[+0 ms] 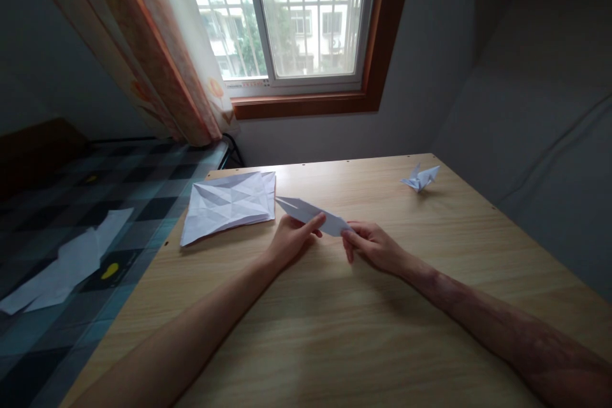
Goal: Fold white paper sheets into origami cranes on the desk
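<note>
A long, narrow piece of folded white paper [306, 211] is held between both hands above the middle of the table. Its left end splits into two thin points. My left hand [296, 234] pinches it near the middle, thumb on top and fingers underneath. At the blunter right end, my right hand [370, 242] grips the tip between thumb and fingers. Left of my hands lies a stack of creased white paper sheets [229, 201]. A finished white paper crane [421, 178] stands at the far right of the table.
The light wooden table [335, 331] reaches toward the wall below a barred window [310, 19]. On the left is a bed with a checked cover [157, 172], with loose white paper pieces [79, 264] on it. A patterned curtain [157, 44] hangs beside the window.
</note>
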Demonstrator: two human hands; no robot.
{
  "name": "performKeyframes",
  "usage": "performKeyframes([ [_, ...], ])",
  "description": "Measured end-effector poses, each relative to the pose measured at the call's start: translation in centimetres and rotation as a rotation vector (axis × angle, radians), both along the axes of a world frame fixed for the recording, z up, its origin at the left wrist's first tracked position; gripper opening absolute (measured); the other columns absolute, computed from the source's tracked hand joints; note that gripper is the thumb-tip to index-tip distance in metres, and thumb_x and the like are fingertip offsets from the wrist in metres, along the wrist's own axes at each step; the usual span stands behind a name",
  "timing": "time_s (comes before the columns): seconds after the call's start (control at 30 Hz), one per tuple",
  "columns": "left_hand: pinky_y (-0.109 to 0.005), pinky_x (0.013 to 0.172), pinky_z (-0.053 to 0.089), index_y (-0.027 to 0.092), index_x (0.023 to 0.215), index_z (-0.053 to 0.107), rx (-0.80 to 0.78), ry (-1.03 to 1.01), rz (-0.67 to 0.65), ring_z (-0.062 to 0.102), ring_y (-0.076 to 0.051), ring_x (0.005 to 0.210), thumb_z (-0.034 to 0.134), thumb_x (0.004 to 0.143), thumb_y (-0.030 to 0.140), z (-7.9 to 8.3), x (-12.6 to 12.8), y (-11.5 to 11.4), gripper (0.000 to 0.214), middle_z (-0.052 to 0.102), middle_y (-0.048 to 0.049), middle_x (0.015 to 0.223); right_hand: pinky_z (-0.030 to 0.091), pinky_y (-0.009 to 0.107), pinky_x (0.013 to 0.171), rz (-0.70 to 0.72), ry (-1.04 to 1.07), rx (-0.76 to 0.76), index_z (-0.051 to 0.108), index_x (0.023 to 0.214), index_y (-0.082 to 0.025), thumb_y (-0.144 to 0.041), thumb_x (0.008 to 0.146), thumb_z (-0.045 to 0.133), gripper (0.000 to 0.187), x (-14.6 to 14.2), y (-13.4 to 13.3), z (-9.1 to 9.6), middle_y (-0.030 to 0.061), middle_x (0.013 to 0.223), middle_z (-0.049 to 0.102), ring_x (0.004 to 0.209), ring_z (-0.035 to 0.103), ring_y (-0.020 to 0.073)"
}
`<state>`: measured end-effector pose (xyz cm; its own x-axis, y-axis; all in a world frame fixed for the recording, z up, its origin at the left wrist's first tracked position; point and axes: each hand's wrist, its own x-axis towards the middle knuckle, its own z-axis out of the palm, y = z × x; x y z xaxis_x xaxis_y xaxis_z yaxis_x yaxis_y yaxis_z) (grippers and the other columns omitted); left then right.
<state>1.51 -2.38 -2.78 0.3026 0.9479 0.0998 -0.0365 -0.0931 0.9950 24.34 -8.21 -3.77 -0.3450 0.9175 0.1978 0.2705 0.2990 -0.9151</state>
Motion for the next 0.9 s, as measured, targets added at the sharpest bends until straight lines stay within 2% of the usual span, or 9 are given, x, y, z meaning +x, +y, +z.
performKeyframes([
  [0.07, -0.029, 0.062, 0.056, 0.014, 0.084, 0.081, 0.009, 0.006, 0.007, 0.068, -0.018, 0.064, 0.091, 0.080, 0.056, -0.1, 0.0, -0.2, 0.044, 0.077, -0.0071, 0.075, 0.048, 0.041, 0.102, 0.056, -0.034, 0.024, 0.065, 0.060, -0.025, -0.068, 0.111, 0.045, 0.070, 0.0, 0.0, 0.1, 0.0049, 0.066, 0.071, 0.087, 0.067, 0.0250],
  [0.1, -0.028, 0.060, 0.055, 0.014, 0.082, 0.081, 0.010, 0.005, 0.021, 0.067, -0.018, 0.063, 0.091, 0.081, 0.056, -0.1, 0.1, -0.3, 0.043, 0.076, -0.0065, 0.072, 0.048, 0.041, 0.103, 0.063, -0.033, 0.017, 0.062, 0.058, -0.025, -0.068, 0.112, 0.042, 0.071, 0.0, -0.1, 0.2, 0.0042, 0.062, 0.068, 0.084, 0.067, 0.0247],
  [0.23, -0.027, 0.057, 0.051, 0.015, 0.073, 0.076, -0.001, 0.007, 0.035, 0.064, -0.016, 0.060, 0.090, 0.081, 0.057, 0.0, 0.1, -0.5, 0.045, 0.071, -0.0053, 0.065, 0.051, 0.037, 0.086, 0.032, -0.014, -0.022, 0.052, 0.052, -0.027, -0.070, 0.112, 0.038, 0.075, -0.2, -0.4, 0.3, 0.0023, 0.050, 0.056, 0.069, 0.062, 0.0224],
  [0.37, -0.027, 0.054, 0.049, 0.015, 0.071, 0.074, -0.018, 0.005, 0.036, 0.062, -0.016, 0.057, 0.089, 0.082, 0.058, 0.5, 0.1, -0.7, 0.047, 0.069, -0.0045, 0.062, 0.050, 0.037, 0.082, 0.014, -0.022, 0.027, 0.045, 0.050, -0.028, -0.072, 0.112, 0.038, 0.076, -0.4, -0.3, 0.1, 0.0018, 0.046, 0.050, 0.068, 0.061, 0.0229],
  [0.53, -0.027, 0.054, 0.049, 0.015, 0.067, 0.073, 0.011, 0.055, 0.004, 0.061, -0.015, 0.054, 0.085, 0.084, 0.063, 0.5, 0.0, -0.6, 0.053, 0.070, -0.0056, 0.063, 0.051, 0.035, 0.078, -0.004, -0.014, 0.023, 0.054, 0.054, -0.026, -0.071, 0.112, 0.037, 0.076, -0.3, -0.1, -0.5, 0.0005, 0.046, 0.052, 0.059, 0.058, 0.0198],
  [0.67, -0.026, 0.052, 0.047, 0.016, 0.068, 0.074, 0.022, 0.080, -0.033, 0.061, -0.015, 0.053, 0.083, 0.087, 0.064, -0.2, -0.1, -0.4, 0.053, 0.071, -0.0052, 0.062, 0.046, 0.031, 0.068, -0.020, -0.022, 0.012, 0.064, 0.072, -0.022, -0.070, 0.108, 0.053, 0.060, 0.0, -0.3, -0.3, 0.0004, 0.064, 0.064, 0.065, 0.059, 0.0179],
  [0.73, -0.026, 0.053, 0.047, 0.017, 0.064, 0.072, 0.033, 0.106, -0.051, 0.061, -0.015, 0.052, 0.077, 0.092, 0.067, -0.5, -0.2, -0.3, 0.057, 0.069, -0.0049, 0.059, 0.043, 0.030, 0.067, -0.020, -0.050, 0.031, 0.059, 0.070, -0.023, -0.068, 0.108, 0.054, 0.059, 0.0, -0.3, 0.0, 0.0000, 0.066, 0.062, 0.064, 0.056, 0.0171],
  [0.9, -0.026, 0.056, 0.047, 0.018, 0.054, 0.064, 0.072, 0.131, -0.043, 0.060, -0.015, 0.050, 0.057, 0.103, 0.072, -0.9, -0.2, -0.1, 0.073, 0.062, -0.0049, 0.049, 0.042, 0.034, 0.075, 0.007, -0.096, 0.138, 0.047, 0.062, -0.024, -0.063, 0.113, 0.044, 0.064, -0.3, 0.1, 0.0, -0.0011, 0.061, 0.048, 0.066, 0.052, 0.0184],
])
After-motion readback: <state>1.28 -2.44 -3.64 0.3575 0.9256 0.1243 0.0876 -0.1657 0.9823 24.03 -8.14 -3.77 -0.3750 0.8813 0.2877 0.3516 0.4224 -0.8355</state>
